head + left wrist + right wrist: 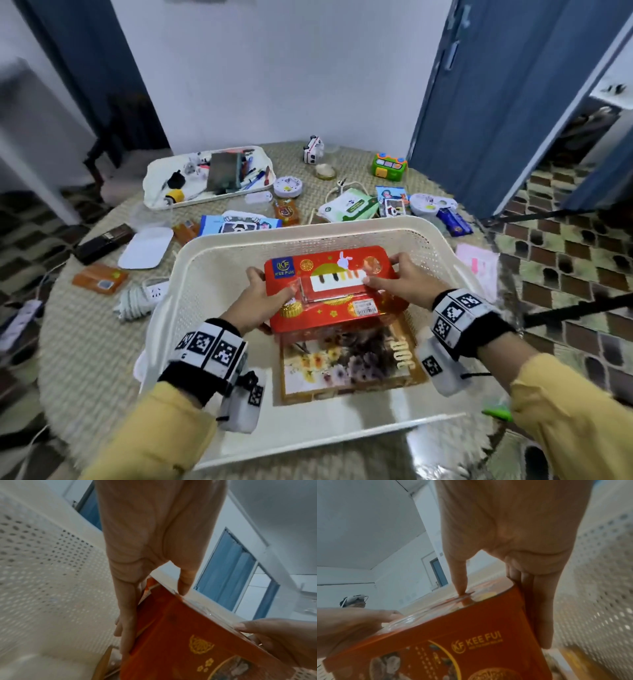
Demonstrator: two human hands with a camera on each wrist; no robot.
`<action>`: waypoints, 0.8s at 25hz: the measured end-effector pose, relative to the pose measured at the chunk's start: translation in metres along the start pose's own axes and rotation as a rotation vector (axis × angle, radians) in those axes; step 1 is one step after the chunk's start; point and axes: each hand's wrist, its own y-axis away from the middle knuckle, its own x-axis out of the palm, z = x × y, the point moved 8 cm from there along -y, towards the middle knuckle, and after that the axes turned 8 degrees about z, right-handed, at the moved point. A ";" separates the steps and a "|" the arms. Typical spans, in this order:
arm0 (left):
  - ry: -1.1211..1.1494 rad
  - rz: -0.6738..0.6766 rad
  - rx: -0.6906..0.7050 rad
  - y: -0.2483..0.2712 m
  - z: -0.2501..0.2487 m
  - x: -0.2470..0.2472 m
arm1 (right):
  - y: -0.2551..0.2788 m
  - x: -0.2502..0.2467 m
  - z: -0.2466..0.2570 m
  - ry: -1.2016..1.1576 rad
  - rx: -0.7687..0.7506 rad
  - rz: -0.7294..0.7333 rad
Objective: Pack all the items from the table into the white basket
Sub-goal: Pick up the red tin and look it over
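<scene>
You grip the red box [330, 286] at both ends, left hand [263, 301] and right hand [402, 281], fingers pressed together, thumbs on top, inside the white basket [191, 270], above a floral box [346, 370].

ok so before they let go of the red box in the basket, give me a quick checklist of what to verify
1. Both hands hold the red box: ok; left hand and right hand grip its ends, thumbs on top.
2. Box is inside the white basket: ok, it sits within the walls.
3. Box is level: not ok, it looks tilted.
4. What lies below: a flowered book lies flat on the basket floor, partly under the box: ok.
5. Box rests on the book: cannot tell.
6. Fingers free to slide out along the basket wall: cannot tell.
</scene>
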 end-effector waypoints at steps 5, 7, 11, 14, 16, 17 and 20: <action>-0.015 0.074 -0.126 -0.021 0.037 0.019 | -0.023 0.019 -0.040 -0.042 -0.015 -0.035; -0.017 0.073 -0.142 -0.027 0.043 0.021 | -0.028 0.020 -0.048 -0.034 0.000 -0.034; 0.044 0.036 -0.161 -0.035 0.050 0.026 | -0.038 0.020 -0.060 -0.036 0.036 -0.079; 0.066 0.035 -0.172 -0.038 0.055 0.025 | -0.038 0.019 -0.049 0.153 -0.034 -0.178; 0.090 0.043 -0.206 -0.038 0.059 0.021 | -0.032 0.023 -0.026 0.431 -0.157 -0.233; 0.109 0.051 -0.222 -0.038 0.061 0.020 | -0.029 0.030 -0.016 0.535 -0.220 -0.195; 0.172 0.050 -0.200 -0.042 0.062 0.023 | -0.028 0.047 -0.015 0.622 -0.242 -0.011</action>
